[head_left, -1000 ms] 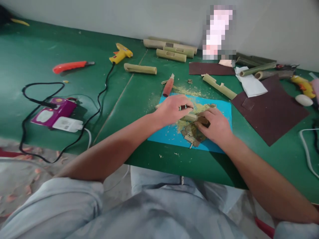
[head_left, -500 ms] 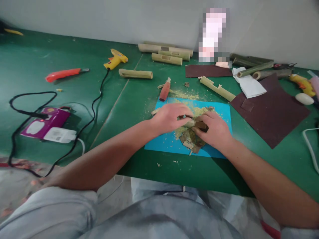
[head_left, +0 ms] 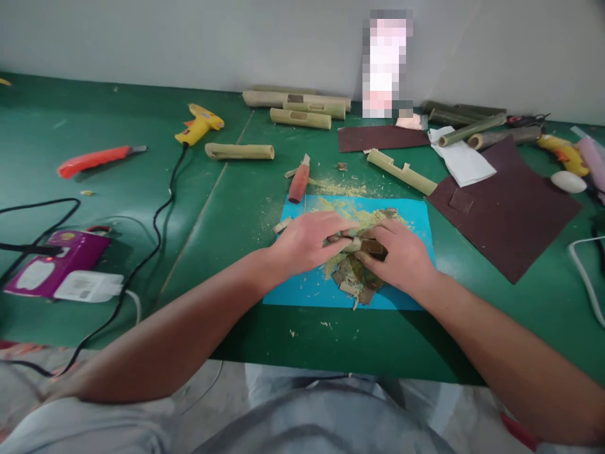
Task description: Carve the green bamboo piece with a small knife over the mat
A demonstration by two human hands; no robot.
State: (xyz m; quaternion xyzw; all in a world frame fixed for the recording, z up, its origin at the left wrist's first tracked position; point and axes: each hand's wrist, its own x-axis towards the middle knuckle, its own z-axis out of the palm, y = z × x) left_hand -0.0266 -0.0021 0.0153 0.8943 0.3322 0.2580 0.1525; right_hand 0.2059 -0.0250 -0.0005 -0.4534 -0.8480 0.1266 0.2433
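Over a blue sheet (head_left: 302, 291), my left hand (head_left: 314, 243) is closed around a short bamboo tube (head_left: 350, 244), its fingers curled on the far side. My right hand (head_left: 401, 249) pinches a small brown piece of sandpaper (head_left: 372, 246) against the right end of that tube. Both hands nearly meet, and my fingers hide much of the tube. Beneath them lies a pile of bamboo chips and shavings (head_left: 352, 284), with pale dust spread around. A red-handled knife (head_left: 299, 181) rests at the sheet's far edge, beyond my left hand.
Cut bamboo tubes (head_left: 300, 118) lie along the wall, and a notched bamboo tube (head_left: 401, 172) sits right of centre. Brown sandpaper sheets (head_left: 510, 214) are at right. On the left are a yellow glue gun (head_left: 198, 125), an orange cutter (head_left: 94, 162) and a purple power strip (head_left: 89, 249) with cables.
The whole view has shifted, so the table items appear further left and slightly lower. My two hands keep their grip, with only a slight movement at the bamboo tube.
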